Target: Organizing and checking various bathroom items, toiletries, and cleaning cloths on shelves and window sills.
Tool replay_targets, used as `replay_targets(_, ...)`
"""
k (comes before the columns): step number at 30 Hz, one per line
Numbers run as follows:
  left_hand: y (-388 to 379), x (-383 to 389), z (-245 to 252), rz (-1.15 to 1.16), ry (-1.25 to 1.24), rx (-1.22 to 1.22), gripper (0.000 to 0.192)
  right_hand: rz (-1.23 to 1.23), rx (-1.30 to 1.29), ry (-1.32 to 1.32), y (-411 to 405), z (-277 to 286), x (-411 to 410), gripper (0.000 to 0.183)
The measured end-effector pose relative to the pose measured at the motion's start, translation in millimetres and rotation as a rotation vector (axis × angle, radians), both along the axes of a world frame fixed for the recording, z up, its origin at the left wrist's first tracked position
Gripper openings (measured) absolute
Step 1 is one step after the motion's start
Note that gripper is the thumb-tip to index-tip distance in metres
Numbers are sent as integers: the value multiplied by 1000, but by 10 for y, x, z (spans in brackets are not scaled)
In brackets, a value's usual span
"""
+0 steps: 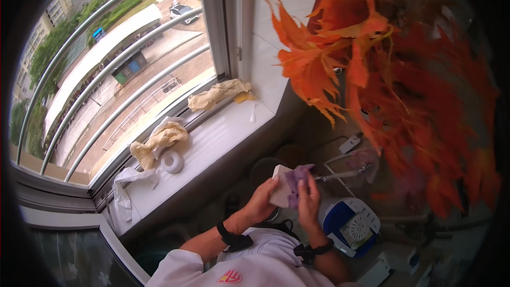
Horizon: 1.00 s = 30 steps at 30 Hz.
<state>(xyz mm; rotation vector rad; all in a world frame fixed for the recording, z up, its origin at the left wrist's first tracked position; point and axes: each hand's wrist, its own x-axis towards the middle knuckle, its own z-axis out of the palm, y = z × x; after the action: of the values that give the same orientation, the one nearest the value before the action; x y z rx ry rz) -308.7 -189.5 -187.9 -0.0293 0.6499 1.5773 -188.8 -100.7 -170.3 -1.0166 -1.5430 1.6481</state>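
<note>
My left hand [261,197] grips a flat, white, rectangular block or box [281,193] by its left edge, thumb on the upper face. With my right hand [308,197] I hold a crumpled purple cloth [295,181] against the right part of that face. The cloth hides part of the block, and my fingers beneath it are out of sight. Both hands are in front of my body, beside the white window sill [215,133]. On the sill lie crumpled cream cloths [169,135], a white ring-shaped object [172,162] and a small white spoon-like item [253,113].
Orange maple-like leaves [358,48] hang close on the right. Below my right arm stands a blue-and-white container [350,227] among floor clutter. Metal bars [119,67] cross the window opening; a framed sash [71,243] is at lower left. White plastic [125,191] drapes over the sill.
</note>
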Motion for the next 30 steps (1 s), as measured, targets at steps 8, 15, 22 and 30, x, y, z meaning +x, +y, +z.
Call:
replay_targets(8,36,130,9,169,321,-111,30,-69,129,-198,-365,-192,-48,27)
replay_targets(15,80,-56,-158,265,361,-168,25,167,87,-311,-536,-148,262,23)
replay_targets(22,92,-127,-104,262,306,-39,34,62,-269,-26,-313,-75,325,16)
replay_targets(30,62,84,-5,192,274,-44,44,155,-379,14,-367,-66,241,31)
